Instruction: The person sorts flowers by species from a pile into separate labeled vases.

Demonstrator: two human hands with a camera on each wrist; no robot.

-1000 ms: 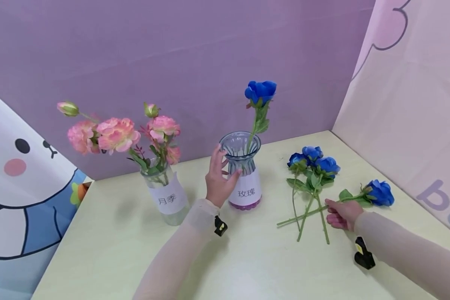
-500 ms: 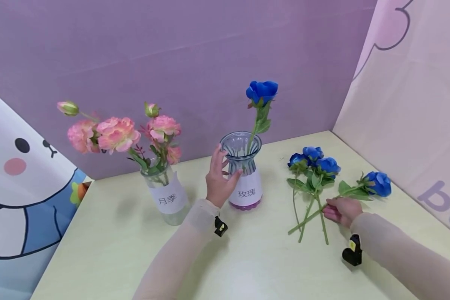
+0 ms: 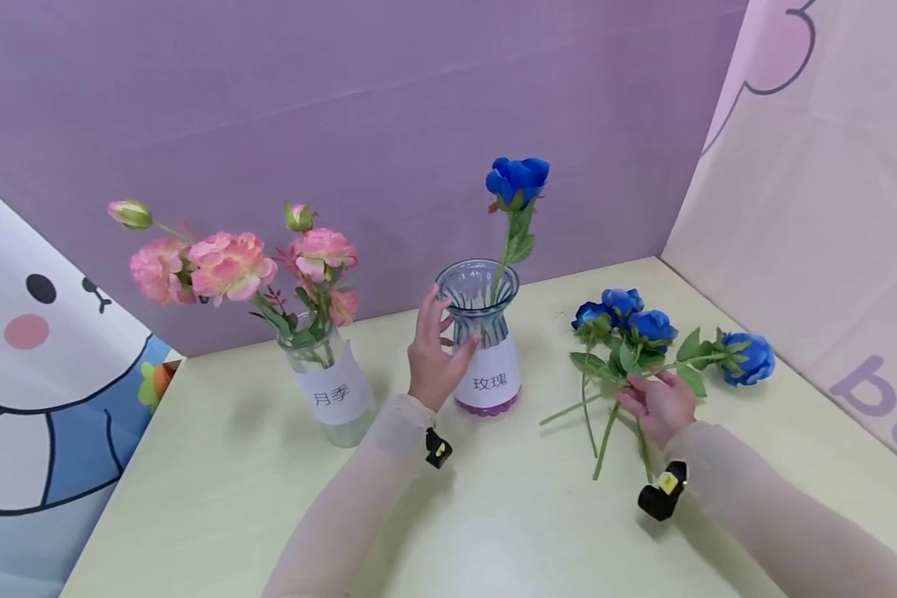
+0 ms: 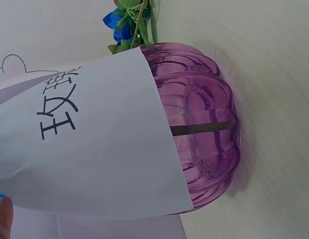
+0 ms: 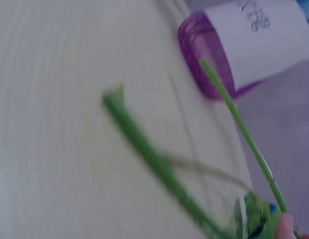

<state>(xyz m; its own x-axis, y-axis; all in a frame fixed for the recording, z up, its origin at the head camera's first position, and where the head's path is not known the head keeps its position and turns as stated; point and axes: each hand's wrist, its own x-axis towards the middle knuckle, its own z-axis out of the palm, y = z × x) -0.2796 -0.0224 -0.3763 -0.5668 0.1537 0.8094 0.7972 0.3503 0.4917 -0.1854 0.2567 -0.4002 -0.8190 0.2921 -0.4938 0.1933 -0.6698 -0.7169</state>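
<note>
My left hand [image 3: 435,365] holds the neck of a glass vase [image 3: 486,378], thumb in front and fingers along its left side. The vase has a white paper label and a purple base [image 4: 211,104]. One blue rose [image 3: 517,181] stands upright in it. My right hand [image 3: 661,405] pinches the stem [image 5: 251,142] of another blue rose [image 3: 749,359], its bloom pointing right and its cut end towards the vase. Beneath and behind that hand, several blue roses [image 3: 652,326] lie with stems crossing on the table. In the left wrist view only a fingertip [image 4: 3,216] shows.
Left of my left hand stands a clear glass vase [image 3: 340,394] with a white label, holding pink flowers [image 3: 232,266]. A purple backdrop [image 3: 389,124] rises behind the table [image 3: 486,515]. A pale printed sheet [image 3: 852,249] borders the right side.
My right hand has moved left and slightly away from me, carrying the pinched rose; its stem end now points further left. My left hand stays on the vase.
</note>
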